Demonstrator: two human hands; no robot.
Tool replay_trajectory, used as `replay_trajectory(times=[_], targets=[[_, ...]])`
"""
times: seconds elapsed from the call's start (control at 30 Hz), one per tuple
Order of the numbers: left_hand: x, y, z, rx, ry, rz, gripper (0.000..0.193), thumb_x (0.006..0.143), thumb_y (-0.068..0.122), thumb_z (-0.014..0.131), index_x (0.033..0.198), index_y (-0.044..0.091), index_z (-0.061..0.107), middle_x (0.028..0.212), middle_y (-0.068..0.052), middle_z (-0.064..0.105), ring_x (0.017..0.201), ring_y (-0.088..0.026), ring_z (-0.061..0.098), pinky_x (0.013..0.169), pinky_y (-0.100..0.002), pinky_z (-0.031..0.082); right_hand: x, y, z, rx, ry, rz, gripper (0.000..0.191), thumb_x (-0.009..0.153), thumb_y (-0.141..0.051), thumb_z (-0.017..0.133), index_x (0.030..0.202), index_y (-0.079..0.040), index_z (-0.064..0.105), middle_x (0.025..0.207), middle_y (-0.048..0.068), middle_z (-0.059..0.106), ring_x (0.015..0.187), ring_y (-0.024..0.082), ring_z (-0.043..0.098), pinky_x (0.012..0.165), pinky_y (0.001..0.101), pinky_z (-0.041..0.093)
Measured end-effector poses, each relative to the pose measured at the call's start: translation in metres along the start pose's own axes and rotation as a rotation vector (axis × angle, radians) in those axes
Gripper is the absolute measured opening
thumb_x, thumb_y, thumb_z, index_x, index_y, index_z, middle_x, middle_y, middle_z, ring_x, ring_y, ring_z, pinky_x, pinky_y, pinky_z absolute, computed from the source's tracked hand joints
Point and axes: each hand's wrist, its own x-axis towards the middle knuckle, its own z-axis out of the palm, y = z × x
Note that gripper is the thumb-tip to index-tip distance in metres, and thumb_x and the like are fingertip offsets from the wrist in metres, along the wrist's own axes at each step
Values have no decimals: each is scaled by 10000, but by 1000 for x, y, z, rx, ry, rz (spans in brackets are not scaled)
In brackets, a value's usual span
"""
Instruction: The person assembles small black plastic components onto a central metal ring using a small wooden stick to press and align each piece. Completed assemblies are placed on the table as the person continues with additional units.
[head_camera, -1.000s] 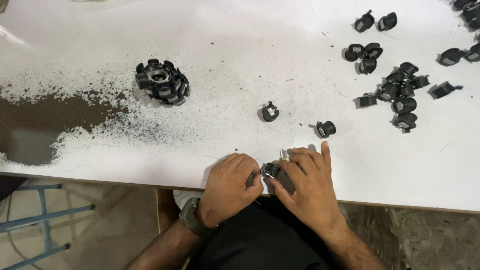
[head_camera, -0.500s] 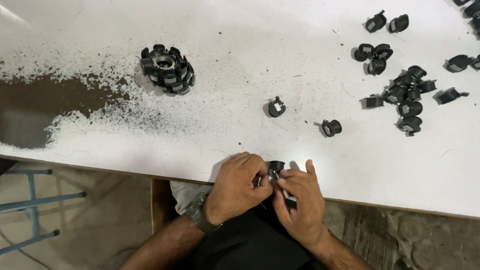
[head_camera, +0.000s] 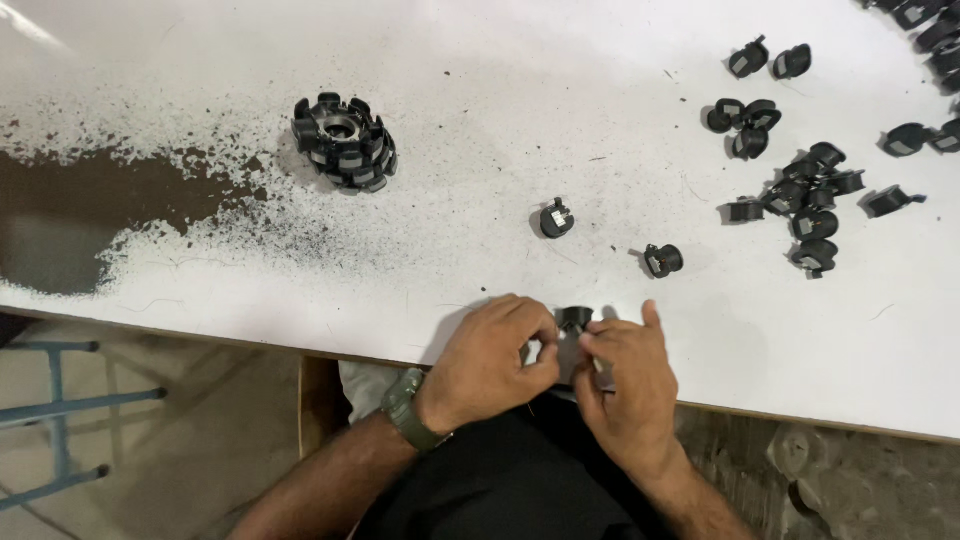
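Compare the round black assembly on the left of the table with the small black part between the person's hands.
The round black assembly is far larger than the small black part and is a ring of many segments around a hub; the part is a single piece. The assembly sits alone by the worn dark patch; the part is pinched between the left hand and right hand at the table edge. Both are black.

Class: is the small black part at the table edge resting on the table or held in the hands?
Held. Both the left hand and right hand pinch the small black part at the white table edge.
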Motion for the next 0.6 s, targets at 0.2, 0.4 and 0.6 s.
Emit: replay_trajectory(times=[0.2, 0.4, 0.6], targets=[[76, -10, -42, 468, -82, -128, 681, 867, 463, 728, 1348, 15, 550, 1079, -120, 626, 916, -224, 587, 768, -389, 516, 6, 13, -13, -10, 205, 83, 208, 951, 39, 665, 1113, -78, 608, 1055, 81, 651, 1161, 267, 659, 1332, 574, 286], [138, -16, -43, 563, -282, 57, 546, 864, 430, 739, 1260, 77, 610, 959, -98, 623, 888, -243, 585, 772, -444, 497, 12, 10, -19, -108, 56, 85, 274, 786, 70, 675, 990, -102, 740, 895, 48, 579, 1201, 264, 593, 1285, 558, 209], [100, -11, -33, 498, -274, 52, 291, 899, 349, 741, 1067, 120, 676, 912, -46, 643, 849, -207, 603, 858, -417, 472, 20, 13, -29, -120, 21, 87, 257, 815, 11, 691, 1023, -126, 752, 901, 21, 608, 1210, 254, 592, 1286, 572, 195]])
